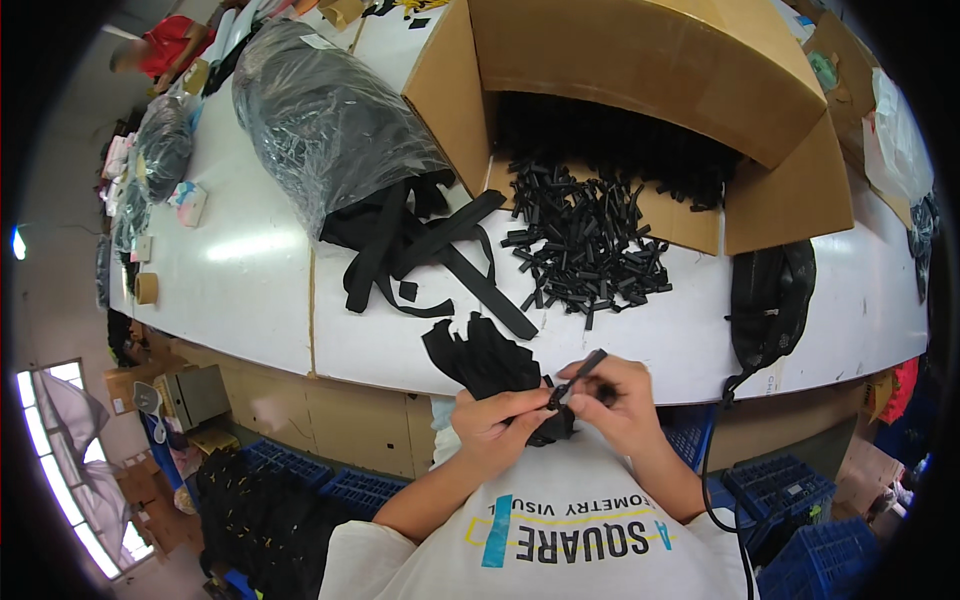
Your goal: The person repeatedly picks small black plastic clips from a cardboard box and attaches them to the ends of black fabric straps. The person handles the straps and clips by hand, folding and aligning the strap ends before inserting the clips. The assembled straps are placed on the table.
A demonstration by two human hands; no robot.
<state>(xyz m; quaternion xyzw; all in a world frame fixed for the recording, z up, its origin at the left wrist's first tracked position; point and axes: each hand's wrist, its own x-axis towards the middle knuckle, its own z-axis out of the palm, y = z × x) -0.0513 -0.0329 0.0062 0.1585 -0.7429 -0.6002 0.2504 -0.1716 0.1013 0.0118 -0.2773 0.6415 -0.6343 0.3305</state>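
Note:
Close to my body, just over the table's front edge, my two hands meet. My left hand (490, 428) is closed, thumb and finger pinching the end of a black fabric strip from a bundle of black strips (480, 355) that spreads over the edge. My right hand (622, 398) is closed in a pinch on a small black stick-shaped piece (586, 369), which slants up to the right and touches the strip end at my left fingertips. How the two join is too small to tell. Beyond them lies a pile of similar small black pieces (590, 245).
The pile spills from a cardboard box (640, 50) lying open toward me. Left of it, a clear plastic bag (310, 130) lets out loose black straps (425, 250). A black pouch (772, 300) lies right. Blue crates (780, 485) stand below. A person in red (175, 45) is far left.

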